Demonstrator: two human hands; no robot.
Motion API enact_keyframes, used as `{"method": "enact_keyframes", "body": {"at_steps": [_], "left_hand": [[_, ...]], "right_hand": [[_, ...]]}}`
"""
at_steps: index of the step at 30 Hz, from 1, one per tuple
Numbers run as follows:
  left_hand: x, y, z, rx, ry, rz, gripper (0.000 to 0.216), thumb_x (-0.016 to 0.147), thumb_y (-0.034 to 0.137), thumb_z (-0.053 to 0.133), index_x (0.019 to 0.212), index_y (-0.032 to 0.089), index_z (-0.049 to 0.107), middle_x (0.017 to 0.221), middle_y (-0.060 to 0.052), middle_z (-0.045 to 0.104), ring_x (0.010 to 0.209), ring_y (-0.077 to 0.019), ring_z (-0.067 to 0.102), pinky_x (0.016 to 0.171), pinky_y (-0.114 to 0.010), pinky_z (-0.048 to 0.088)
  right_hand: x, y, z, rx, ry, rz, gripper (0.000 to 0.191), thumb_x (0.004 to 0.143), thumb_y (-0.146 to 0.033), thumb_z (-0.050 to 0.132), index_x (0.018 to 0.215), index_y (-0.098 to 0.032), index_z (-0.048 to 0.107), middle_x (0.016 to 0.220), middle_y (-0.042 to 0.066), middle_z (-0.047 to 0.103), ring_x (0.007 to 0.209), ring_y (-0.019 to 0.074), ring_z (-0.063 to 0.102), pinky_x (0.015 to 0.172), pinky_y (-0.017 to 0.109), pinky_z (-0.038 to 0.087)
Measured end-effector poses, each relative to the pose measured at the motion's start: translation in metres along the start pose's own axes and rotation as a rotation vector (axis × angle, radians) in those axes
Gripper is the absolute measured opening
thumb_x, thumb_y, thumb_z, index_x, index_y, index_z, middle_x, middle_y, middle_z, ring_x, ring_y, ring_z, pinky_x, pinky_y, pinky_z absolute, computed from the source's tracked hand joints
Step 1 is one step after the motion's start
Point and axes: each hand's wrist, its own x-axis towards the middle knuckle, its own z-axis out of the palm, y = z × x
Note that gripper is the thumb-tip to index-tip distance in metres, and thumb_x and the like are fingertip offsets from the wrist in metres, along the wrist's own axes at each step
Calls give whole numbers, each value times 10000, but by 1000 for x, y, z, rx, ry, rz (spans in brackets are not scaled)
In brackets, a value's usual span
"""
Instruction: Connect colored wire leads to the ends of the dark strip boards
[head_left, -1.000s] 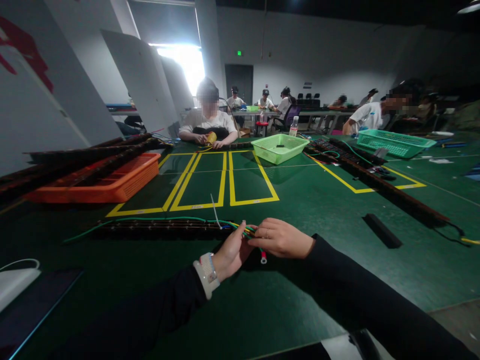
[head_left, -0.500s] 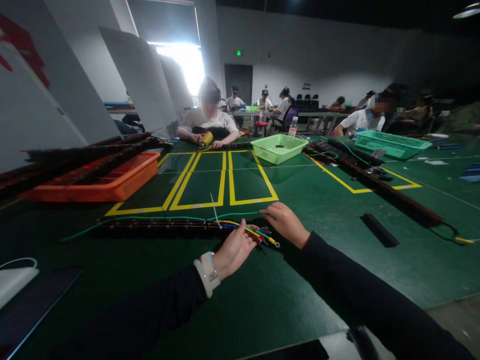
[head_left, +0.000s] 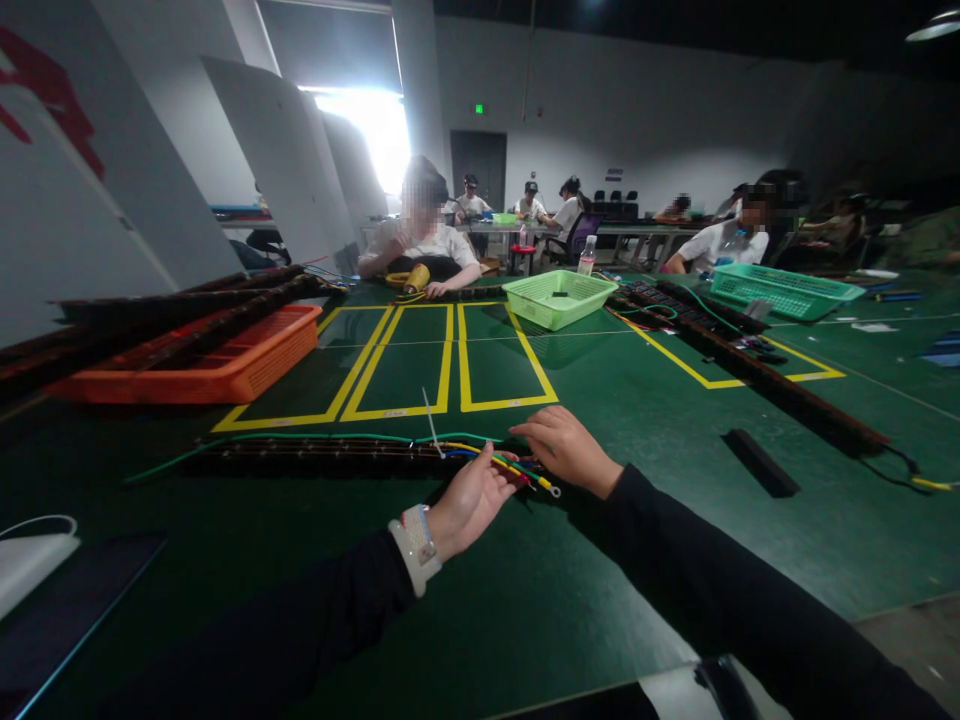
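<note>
The wires [head_left: 461, 448], in yellow, blue and green, come off the right end of the dark strip [head_left: 300, 462], which lies along the middle of the table [head_left: 517, 610], facing its near edge. One ends in a ring terminal [head_left: 555, 491], just past your left fingers. A green wire [head_left: 277, 436] runs along the strip's far side to your right fingertips, and a white tie [head_left: 430, 420] sticks up near its right end.

Your left hand [head_left: 474, 497] is palm up, reaching in from the near edge, thumb laid over the wires and fingers curled loosely beneath. It hides part of them. A watch [head_left: 417, 548] sits at that wrist.

Your right hand [head_left: 517, 432] is palm down with bent wrist, fingertips drawn narrow by the green wire; you cannot tell whether they pinch it.

Right of that hand lies a black block [head_left: 761, 463], with a long strip [head_left: 802, 392] slanting beyond it. Yellow tape [head_left: 420, 410] marks the surface beyond your strip. Toward the left edge, more strips [head_left: 247, 300] lie across an orange basket [head_left: 285, 350]. Near the far edge stand a light green basket [head_left: 551, 312], a bottle [head_left: 587, 255] and, toward the far right corner, a teal basket [head_left: 787, 300]. Across from you, a co-worker [head_left: 446, 243] sits by a yellow tool [head_left: 415, 280]. A tablet [head_left: 82, 600] lies at the near left corner.
</note>
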Motion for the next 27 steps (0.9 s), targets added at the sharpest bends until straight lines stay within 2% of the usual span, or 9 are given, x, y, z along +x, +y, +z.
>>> {"method": "enact_keyframes", "body": {"at_steps": [2,4,8,11,13,16,19,23,27], "left_hand": [[0,-1,-2,-14,-41,5,290,913,296,399,834,104,602,880,-120,653,905,-191,603,901,-362,436],[0,-1,-4,-18,-74,2,299,909,306,407,831,102,611,868,-117,659,878,-188,609,878,-350,446],[1,-3,-7,-10,-93,-15,331,900,354,422,795,105,614,787,-101,653,851,-190,615,851,-336,457],[3,-4,-7,-35,-110,-6,341,903,368,410,796,112,608,834,-101,656,902,-194,607,883,-348,445],[5,-4,-7,-46,-105,4,334,903,367,411,801,117,607,876,-101,656,919,-191,602,896,-352,438],[6,-5,-8,-66,-92,18,319,904,355,414,796,121,601,893,-98,656,910,-184,604,891,-353,440],[7,-6,-8,-78,-115,19,314,907,350,410,814,119,601,877,-96,656,886,-178,608,876,-347,448],[5,-4,-5,-78,-132,5,331,893,383,432,821,112,609,867,-104,658,881,-184,612,874,-343,450],[2,-2,-2,-58,-114,17,348,881,412,443,847,112,616,904,-114,665,941,-197,604,899,-351,441]], "right_hand": [[0,-4,-8,62,21,-77,232,913,-199,423,1044,-155,610,846,69,612,795,161,513,750,298,391],[-1,-8,-15,78,-20,-169,240,916,-303,445,1016,-151,602,802,63,605,753,157,510,710,289,382],[1,-15,-21,-36,-149,-316,435,858,-538,474,981,-140,598,736,57,583,704,168,487,667,299,349],[4,-19,-23,-108,-252,-366,506,823,-601,475,981,-134,590,802,73,591,744,185,490,690,318,347],[6,-22,-25,-139,-307,-371,457,828,-539,504,1028,-134,575,878,83,595,789,196,496,718,331,352],[6,-24,-26,-171,-336,-344,363,837,-320,520,1147,-132,529,944,88,595,835,201,502,753,346,358],[5,-25,-25,-162,-332,-342,389,821,-177,478,1205,-122,505,966,96,599,839,195,506,763,345,369],[3,-24,-23,-94,-287,-353,381,845,-151,452,1219,-109,509,940,105,607,806,183,512,747,332,389],[2,-18,-22,-25,-160,-190,306,895,-161,426,1171,-138,555,812,68,590,762,167,515,709,296,413]]}}
